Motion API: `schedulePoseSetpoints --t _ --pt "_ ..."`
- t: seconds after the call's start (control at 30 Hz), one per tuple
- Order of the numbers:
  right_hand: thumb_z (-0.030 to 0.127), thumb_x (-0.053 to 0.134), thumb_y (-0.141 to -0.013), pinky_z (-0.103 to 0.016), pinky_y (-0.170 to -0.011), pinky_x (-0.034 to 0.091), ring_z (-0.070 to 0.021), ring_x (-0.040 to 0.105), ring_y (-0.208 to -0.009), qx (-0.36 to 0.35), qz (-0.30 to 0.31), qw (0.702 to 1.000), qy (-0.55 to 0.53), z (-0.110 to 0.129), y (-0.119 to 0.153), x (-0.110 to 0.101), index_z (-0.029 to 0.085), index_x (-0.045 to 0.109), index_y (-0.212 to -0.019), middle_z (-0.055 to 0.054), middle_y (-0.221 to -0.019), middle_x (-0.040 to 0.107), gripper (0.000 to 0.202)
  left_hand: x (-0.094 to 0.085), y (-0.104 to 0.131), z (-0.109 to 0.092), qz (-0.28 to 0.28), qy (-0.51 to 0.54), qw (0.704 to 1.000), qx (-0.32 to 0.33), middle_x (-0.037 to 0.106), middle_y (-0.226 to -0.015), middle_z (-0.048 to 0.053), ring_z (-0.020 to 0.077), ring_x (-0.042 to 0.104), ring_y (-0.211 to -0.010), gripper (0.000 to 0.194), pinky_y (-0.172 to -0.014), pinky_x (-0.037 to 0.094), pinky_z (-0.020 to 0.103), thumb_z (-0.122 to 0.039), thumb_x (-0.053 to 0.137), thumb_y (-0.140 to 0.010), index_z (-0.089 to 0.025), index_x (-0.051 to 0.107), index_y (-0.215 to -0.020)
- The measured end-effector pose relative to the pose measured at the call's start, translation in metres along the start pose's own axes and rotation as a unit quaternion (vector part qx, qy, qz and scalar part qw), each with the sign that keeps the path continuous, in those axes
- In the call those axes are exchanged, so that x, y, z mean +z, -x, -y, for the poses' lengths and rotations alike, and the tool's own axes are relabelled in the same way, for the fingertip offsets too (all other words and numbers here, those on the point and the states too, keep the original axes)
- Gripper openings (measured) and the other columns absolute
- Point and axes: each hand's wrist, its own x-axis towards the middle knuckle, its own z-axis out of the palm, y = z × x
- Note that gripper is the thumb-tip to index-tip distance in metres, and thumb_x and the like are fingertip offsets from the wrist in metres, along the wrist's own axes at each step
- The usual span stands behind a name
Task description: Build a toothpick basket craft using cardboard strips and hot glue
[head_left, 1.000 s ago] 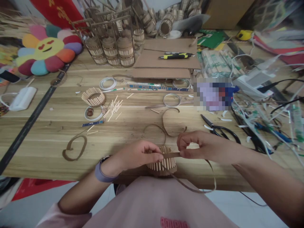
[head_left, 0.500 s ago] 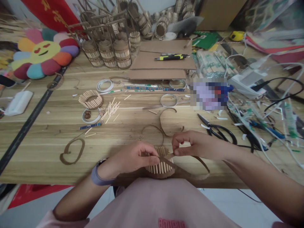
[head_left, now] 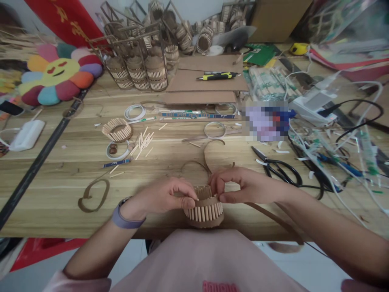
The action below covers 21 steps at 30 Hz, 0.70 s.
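Observation:
A small round basket of short wooden sticks (head_left: 204, 213) stands at the table's near edge, close to my body. A brown strip (head_left: 275, 221) lies along its upper rim, and its loose tail trails right over the table edge. With thumb and fingers, my left hand (head_left: 172, 197) pinches the strip against the rim's left side. At the right side of the rim, my right hand (head_left: 243, 186) is closed on the same strip. My fingertips hide part of the rim and the far wall.
Black scissors (head_left: 281, 170) lie to the right. On the left are a second stick ring (head_left: 118, 129), loose sticks (head_left: 142, 144), tape rolls (head_left: 135, 112) and a coiled brown strip (head_left: 94, 195). Finished lantern-like pieces (head_left: 156, 73) stand behind. White cables (head_left: 316, 154) cross the right side.
The strip, crossed in front of the basket before, now lies along its upper rim. My right hand has moved slightly left to the rim, and the loose tail now reaches past the table edge.

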Motion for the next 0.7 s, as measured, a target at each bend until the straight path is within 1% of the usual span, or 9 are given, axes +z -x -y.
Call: schedulePoseSetpoints --t 0.1,0.2,0.37,0.47,0.57,0.7 --pt "0.034 0.064 -0.085 -0.03 -0.078 0.046 -0.0164 0.062 -0.084 0.004 -0.013 1.0 0.006 0.002 -0.001 0.002 0.019 0.061 -0.075 -0.002 -0.082 0.067 0.018 -0.003 0.0 0.0 -0.003 -0.01 1.0 0.017 0.065 -0.075 0.004 0.0179 0.057 -0.083 0.057 -0.079 0.043 0.028 -0.072 0.053 -0.083 -0.018 0.071 -0.074" --pt "0.029 0.063 -0.082 -0.029 -0.074 0.045 -0.0151 0.06 -0.077 0.017 -0.03 0.999 0.017 0.008 -0.001 0.005 0.019 0.06 -0.072 -0.001 -0.08 0.066 0.014 -0.007 0.001 -0.001 0.0 -0.029 0.999 0.033 0.065 -0.078 0.005 0.0186 0.057 -0.085 0.054 -0.082 0.043 0.03 -0.067 0.052 -0.086 -0.017 0.071 -0.077" --pt "0.029 0.062 -0.078 -0.028 -0.069 0.044 -0.0154 0.059 -0.073 0.062 -0.066 0.995 0.037 0.018 0.0 0.011 0.02 0.06 -0.071 -0.001 -0.078 0.066 0.012 -0.016 0.006 -0.004 0.005 -0.068 0.997 0.034 0.066 -0.096 0.006 0.019 0.059 -0.096 0.032 -0.088 0.044 0.029 -0.047 0.058 -0.091 -0.019 0.072 -0.097" --pt "0.03 0.061 -0.077 -0.029 -0.068 0.043 -0.016 0.059 -0.073 0.086 -0.083 0.992 0.042 0.021 -0.001 0.015 0.02 0.06 -0.071 0.0 -0.077 0.066 0.011 -0.017 0.006 -0.012 0.0 -0.108 0.994 0.015 0.065 -0.103 0.005 0.0197 0.059 -0.099 0.03 -0.09 0.044 0.03 -0.045 0.062 -0.088 -0.021 0.072 -0.104" --pt "0.03 0.06 -0.077 -0.03 -0.068 0.043 -0.0167 0.059 -0.072 0.099 -0.1 0.989 0.048 0.023 -0.002 0.018 0.021 0.059 -0.069 0.0 -0.076 0.064 0.012 -0.011 -0.002 -0.02 -0.013 -0.156 0.988 0.017 0.067 -0.095 0.006 0.021 0.058 -0.096 0.031 -0.086 0.044 0.03 -0.048 0.063 -0.088 -0.02 0.073 -0.097" --pt "0.029 0.06 -0.076 -0.03 -0.068 0.043 -0.0172 0.059 -0.072 0.095 -0.116 0.987 0.061 0.023 -0.003 0.021 0.021 0.059 -0.067 0.0 -0.075 0.064 0.012 0.0 -0.014 -0.025 -0.007 -0.22 0.974 0.058 0.068 -0.077 0.004 0.0191 0.058 -0.082 0.028 -0.074 0.044 0.028 -0.037 0.056 -0.094 -0.018 0.071 -0.08"
